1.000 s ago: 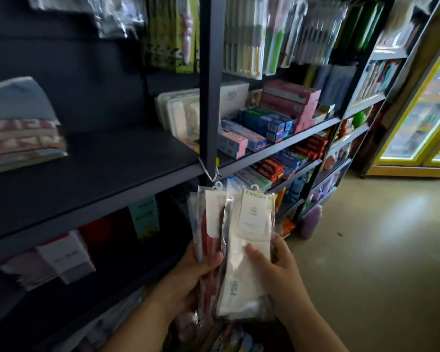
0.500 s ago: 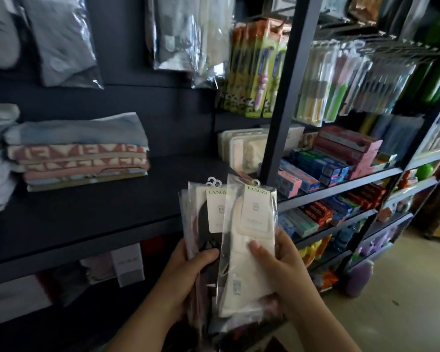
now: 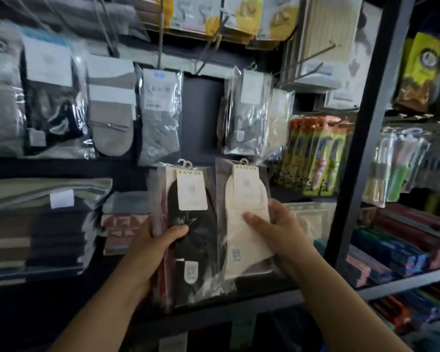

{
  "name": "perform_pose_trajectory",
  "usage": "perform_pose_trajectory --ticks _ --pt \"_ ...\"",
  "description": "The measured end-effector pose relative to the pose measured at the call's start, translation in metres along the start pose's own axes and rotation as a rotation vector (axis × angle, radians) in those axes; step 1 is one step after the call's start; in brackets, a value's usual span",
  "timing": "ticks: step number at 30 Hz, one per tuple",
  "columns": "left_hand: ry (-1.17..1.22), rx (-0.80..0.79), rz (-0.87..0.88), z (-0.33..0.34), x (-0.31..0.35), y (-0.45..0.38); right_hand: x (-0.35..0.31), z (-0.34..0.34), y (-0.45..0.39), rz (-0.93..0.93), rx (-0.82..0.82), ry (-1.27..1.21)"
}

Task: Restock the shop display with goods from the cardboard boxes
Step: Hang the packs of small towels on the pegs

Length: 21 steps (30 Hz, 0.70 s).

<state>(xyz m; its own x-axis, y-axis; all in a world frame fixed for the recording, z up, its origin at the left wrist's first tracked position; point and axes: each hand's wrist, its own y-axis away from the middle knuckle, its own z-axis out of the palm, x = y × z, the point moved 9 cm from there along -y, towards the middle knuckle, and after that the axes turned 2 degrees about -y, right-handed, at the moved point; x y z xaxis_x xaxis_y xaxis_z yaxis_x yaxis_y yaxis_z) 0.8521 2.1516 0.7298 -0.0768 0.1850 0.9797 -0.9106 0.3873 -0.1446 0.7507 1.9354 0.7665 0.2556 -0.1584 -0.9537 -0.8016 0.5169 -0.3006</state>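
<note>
Now black sock pack [image 3: 188, 240] in left hand [image 3: 153, 240], cream sock pack [image 3: 247, 224] in right hand [image 3: 282, 232].

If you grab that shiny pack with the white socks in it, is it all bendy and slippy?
Probably bendy: the cream sock pack is a thin clear bag around soft fabric, and its lower edge crinkles. Likely slippery too, since the plastic is glossy; the right hand pinches it with the thumb in front. It looks light, held up from one side alone.

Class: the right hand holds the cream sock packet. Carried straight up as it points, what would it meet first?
Probably the clear hanging sock packets above the right hand and its cream sock packet; depth is unclear.
</note>
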Motion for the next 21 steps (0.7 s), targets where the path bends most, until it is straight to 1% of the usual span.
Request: perform_pose_trajectory --ticks 5,8,15,21 --pt "-0.029 0.037 0.064 -0.036 0.038 -0.03 -0.047 0.035 -0.056 -0.107 -0.034 0.04" --pt "-0.025 0.037 0.098 -0.05 0.058 -0.041 -0.074 0.051 -0.088 -0.155 -0.019 0.038" --pt "-0.011 0.023 0.153 -0.074 0.093 -0.062 -0.118 0.07 -0.149 -0.184 0.016 -0.044" --pt "0.038 0.062 0.207 -0.081 0.112 -0.067 -0.134 0.092 -0.175 -0.173 -0.042 -0.019"
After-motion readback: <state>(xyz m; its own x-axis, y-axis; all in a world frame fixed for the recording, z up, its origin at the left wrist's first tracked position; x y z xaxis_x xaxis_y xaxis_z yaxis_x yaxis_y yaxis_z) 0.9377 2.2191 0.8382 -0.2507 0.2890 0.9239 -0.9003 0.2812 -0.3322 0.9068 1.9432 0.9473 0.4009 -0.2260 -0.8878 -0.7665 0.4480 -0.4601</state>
